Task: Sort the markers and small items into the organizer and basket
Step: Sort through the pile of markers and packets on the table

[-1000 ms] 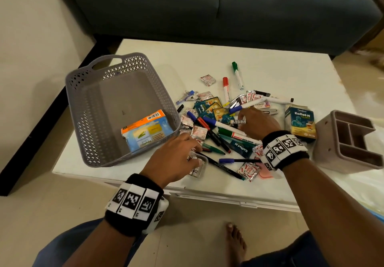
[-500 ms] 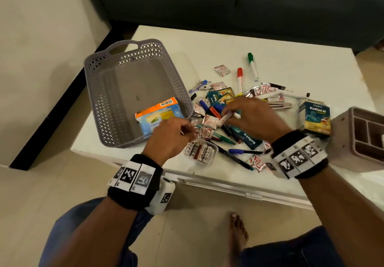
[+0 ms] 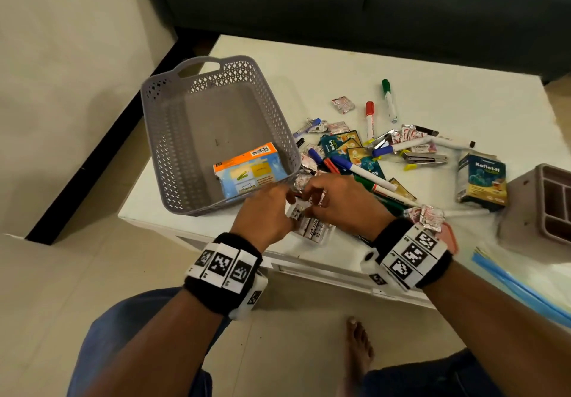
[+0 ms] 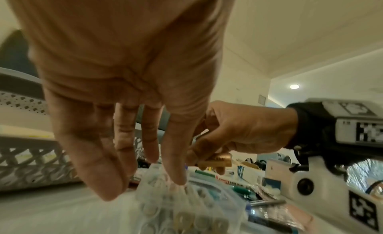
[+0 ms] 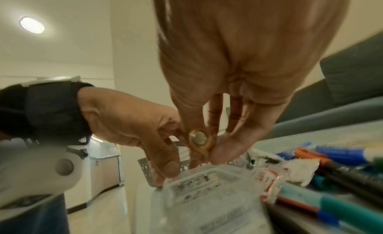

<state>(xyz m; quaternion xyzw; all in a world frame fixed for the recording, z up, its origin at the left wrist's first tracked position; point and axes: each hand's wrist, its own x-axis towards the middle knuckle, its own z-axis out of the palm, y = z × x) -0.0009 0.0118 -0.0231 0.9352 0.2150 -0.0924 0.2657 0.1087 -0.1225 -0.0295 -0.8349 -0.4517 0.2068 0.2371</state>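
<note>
Near the table's front edge lies a clear plastic battery pack (image 3: 315, 230) (image 5: 207, 196). My left hand (image 3: 285, 208) (image 4: 145, 180) reaches down over it, its fairly straight fingertips (image 4: 179, 180) touching the pack's rim. My right hand (image 3: 309, 203) (image 5: 207, 147) meets it there and pinches a gold battery (image 5: 199, 139) (image 4: 215, 161) between thumb and fingers just above the pack. The grey lattice basket (image 3: 173, 137) stands to the left and holds an orange-and-blue box (image 3: 250, 171). The brown organizer (image 3: 525, 205) is at the right edge. Several markers (image 3: 361, 172) lie scattered behind my hands.
A Koflet-H box (image 3: 483, 180), a stapler (image 3: 425, 159), foil sachets, a red marker (image 3: 370, 120) and a green marker (image 3: 388, 100) litter the white table (image 3: 432, 88). A blue folder (image 3: 519, 285) lies at the near right. A dark sofa (image 3: 340, 1) stands behind.
My right hand has left the marker pile and come towards me to meet the left hand over the battery pack. It now pinches a battery.
</note>
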